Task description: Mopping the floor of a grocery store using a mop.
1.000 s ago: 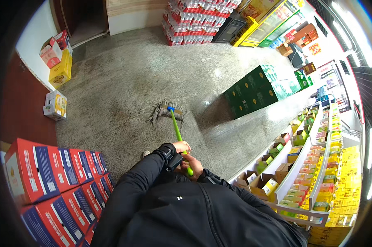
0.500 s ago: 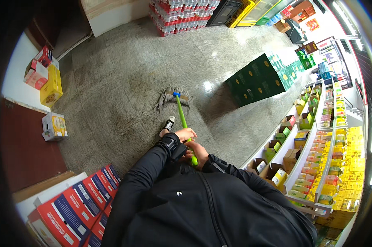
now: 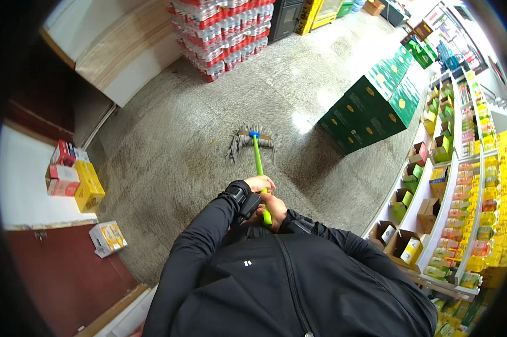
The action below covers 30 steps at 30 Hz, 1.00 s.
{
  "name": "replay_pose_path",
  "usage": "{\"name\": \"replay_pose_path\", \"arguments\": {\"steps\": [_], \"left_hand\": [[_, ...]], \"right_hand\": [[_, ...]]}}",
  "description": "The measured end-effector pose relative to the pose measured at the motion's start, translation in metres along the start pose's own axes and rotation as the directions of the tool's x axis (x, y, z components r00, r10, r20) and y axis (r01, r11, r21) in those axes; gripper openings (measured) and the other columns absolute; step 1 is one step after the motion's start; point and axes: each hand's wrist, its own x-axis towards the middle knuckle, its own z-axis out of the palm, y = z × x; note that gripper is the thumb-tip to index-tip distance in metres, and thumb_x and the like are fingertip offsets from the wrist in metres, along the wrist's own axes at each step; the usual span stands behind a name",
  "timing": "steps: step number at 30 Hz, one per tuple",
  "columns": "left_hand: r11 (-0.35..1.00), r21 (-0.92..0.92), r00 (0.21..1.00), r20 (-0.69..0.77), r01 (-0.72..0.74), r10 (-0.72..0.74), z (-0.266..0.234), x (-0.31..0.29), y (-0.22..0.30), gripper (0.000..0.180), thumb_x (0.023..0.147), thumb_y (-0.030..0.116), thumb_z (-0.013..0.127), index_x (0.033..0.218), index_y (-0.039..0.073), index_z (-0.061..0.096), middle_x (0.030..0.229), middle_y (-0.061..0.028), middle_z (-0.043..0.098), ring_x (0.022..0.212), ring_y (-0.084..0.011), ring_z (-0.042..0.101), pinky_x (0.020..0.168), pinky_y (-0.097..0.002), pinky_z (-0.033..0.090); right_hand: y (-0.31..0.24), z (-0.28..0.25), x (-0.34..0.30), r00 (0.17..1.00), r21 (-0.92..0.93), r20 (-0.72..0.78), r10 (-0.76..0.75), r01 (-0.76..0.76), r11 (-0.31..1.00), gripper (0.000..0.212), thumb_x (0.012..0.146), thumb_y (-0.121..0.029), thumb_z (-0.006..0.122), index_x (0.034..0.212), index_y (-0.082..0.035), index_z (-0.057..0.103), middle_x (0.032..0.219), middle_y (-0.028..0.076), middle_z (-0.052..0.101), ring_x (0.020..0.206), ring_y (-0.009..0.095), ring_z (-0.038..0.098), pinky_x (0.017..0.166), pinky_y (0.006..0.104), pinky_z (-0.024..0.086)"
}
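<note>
A mop with a bright green handle (image 3: 258, 159) stretches away from my body across the floor. Its grey string head (image 3: 257, 140) lies spread on the stone tiles, fixed to a flat bar with a blue joint. My left hand (image 3: 259, 183) is wrapped round the handle, farther along it. Closer to my body, my right hand (image 3: 274, 210) grips the same handle near its end, the green tip showing beside the palm. Both wrists carry black straps over dark sleeves.
Green cartons (image 3: 365, 112) form a stack to the right of the mop. Shelves of drinks (image 3: 433, 202) line the right side. Shrink-wrapped bottles (image 3: 222, 39) are piled ahead. Along the left wall are a yellow box (image 3: 89, 185), a white carton (image 3: 108, 238) and a dark red door (image 3: 68, 275).
My view has turned and advanced: the bottle pile looks nearer, and the left-wall boxes sit lower. My shoe and the red boxes at lower left have left view. Both hands keep hold of the mop.
</note>
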Motion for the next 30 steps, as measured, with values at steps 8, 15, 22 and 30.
{"name": "replay_pose_path", "arguments": {"steps": [8,15,22,30], "left_hand": [[0.973,0.188,0.988,0.06,0.131,-0.144,-0.027,0.096,0.058,0.02,0.071,0.006,0.045,0.086,-0.002,0.056,0.077,-0.0113,0.057,0.072,-0.0194,0.054,0.061,-0.0284,0.045],[0.947,0.26,0.977,0.045,0.188,-0.206,-0.053,0.152,0.126,0.019,0.069,0.004,0.046,0.079,-0.003,0.061,0.074,-0.0112,0.06,0.068,-0.0193,0.056,0.061,-0.0274,0.045],[0.871,0.491,0.963,0.226,0.019,-0.148,-0.12,0.244,0.192,0.02,0.067,0.006,0.048,0.077,0.0,0.064,0.072,-0.0081,0.062,0.067,-0.0168,0.057,0.062,-0.027,0.045],[0.901,0.434,0.897,0.406,-0.021,-0.175,-0.183,0.32,0.256,0.018,0.067,0.006,0.047,0.073,-0.001,0.063,0.069,-0.0079,0.061,0.065,-0.0169,0.056,0.059,-0.0272,0.045]], "right_hand": [[-0.086,0.018,0.018,0.994,0.078,-0.074,-0.08,0.086,0.993,0.009,0.081,-0.012,0.05,0.083,-0.009,0.041,0.055,-0.001,0.039,0.039,0.006,0.035,0.034,0.0156,0.033],[-0.151,0.035,0.058,0.987,0.249,-0.034,-0.155,0.158,0.956,0.011,0.079,-0.01,0.051,0.079,-0.007,0.04,0.057,0.0,0.039,0.042,0.007,0.035,0.034,0.0171,0.031],[-0.236,0.079,0.125,0.972,0.388,-0.055,-0.228,0.231,0.892,0.009,0.081,-0.011,0.05,0.081,-0.007,0.042,0.058,-0.001,0.039,0.042,0.006,0.035,0.034,0.016,0.031],[-0.319,0.136,0.191,0.944,0.415,-0.203,-0.26,0.323,0.851,0.007,0.082,-0.012,0.047,0.081,-0.009,0.041,0.058,-0.001,0.039,0.043,0.006,0.036,0.034,0.0161,0.033]]}}
